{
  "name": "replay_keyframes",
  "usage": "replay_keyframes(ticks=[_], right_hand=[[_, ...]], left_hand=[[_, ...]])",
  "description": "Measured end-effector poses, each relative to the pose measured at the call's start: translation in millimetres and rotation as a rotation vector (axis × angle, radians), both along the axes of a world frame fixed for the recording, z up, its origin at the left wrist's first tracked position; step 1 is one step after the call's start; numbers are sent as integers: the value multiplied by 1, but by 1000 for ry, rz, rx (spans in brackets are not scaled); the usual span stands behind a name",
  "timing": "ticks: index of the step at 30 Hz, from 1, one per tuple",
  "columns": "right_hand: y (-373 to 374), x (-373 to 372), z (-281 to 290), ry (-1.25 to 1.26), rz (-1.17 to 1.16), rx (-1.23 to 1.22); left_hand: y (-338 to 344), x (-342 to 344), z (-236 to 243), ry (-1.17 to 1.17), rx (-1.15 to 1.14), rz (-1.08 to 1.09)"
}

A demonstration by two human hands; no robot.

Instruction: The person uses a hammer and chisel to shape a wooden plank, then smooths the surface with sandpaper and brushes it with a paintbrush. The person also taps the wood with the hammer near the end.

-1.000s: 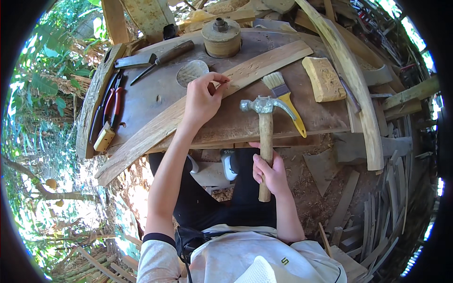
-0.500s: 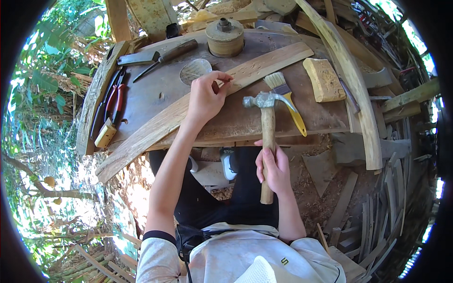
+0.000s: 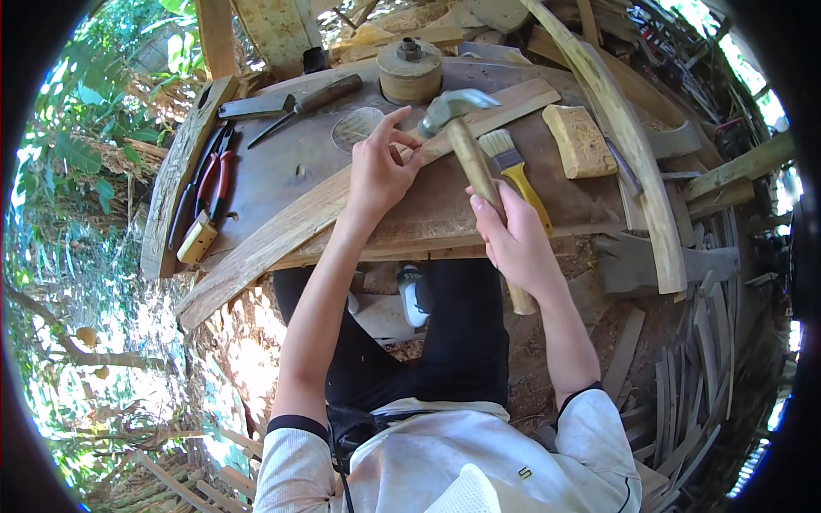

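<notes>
My right hand (image 3: 520, 244) is wrapped around the wooden handle of a claw hammer (image 3: 469, 154). Its metal head hangs over the plank, close to the fingers of my left hand (image 3: 382, 171). Those left fingers pinch at the surface of a long wooden plank (image 3: 282, 238), thumb and forefinger together; whatever they hold is too small to make out. The plank lies slantwise across a wooden workbench (image 3: 282, 145), its near left end jutting past the edge. To the right of the hammer lies a brush (image 3: 517, 171) with pale bristles and a yellow handle.
Red-handled pliers (image 3: 216, 175), a chisel (image 3: 256, 106) and a pointed tool (image 3: 308, 104) lie on the left. A round wooden block (image 3: 409, 73) stands at the back. Rightward are a wood chunk (image 3: 579, 143) and a curved beam (image 3: 646, 145). Offcuts (image 3: 684, 359) litter the ground.
My right hand has raised the hammer and brought it forward and left, so the head is now near my left fingers. My left hand stays at the plank, its fingers slightly shifted.
</notes>
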State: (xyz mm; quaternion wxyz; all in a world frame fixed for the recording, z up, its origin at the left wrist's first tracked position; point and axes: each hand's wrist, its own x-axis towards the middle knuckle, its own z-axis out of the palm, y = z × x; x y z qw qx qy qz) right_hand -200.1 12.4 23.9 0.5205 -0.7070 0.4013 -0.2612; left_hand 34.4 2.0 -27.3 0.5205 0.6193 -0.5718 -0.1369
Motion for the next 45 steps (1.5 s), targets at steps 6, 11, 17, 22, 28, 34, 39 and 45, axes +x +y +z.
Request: replay_keyframes(ticks=[6, 11, 17, 22, 28, 34, 39, 45], right_hand=[[3, 2, 4, 63, -25, -147], [-3, 2, 9, 174, 2, -201], [0, 4, 8, 198, -6, -333], [2, 6, 9, 205, -24, -389], [2, 6, 6, 233, -46, -381], [2, 5, 4, 240, -27, -400], [-3, 0, 8, 190, -11, -300], [-7, -7, -12, 183, -64, -199]], left_hand=[[2, 0, 1, -3, 10, 7], [2, 3, 0, -15, 2, 3], [3, 0, 2, -17, 26, 15], [2, 0, 2, -13, 3, 11], [4, -1, 2, 4, 4, 3], [4, 0, 2, 0, 7, 10], [4, -1, 1, 5, 9, 12], [4, 1, 2, -36, 64, 24]])
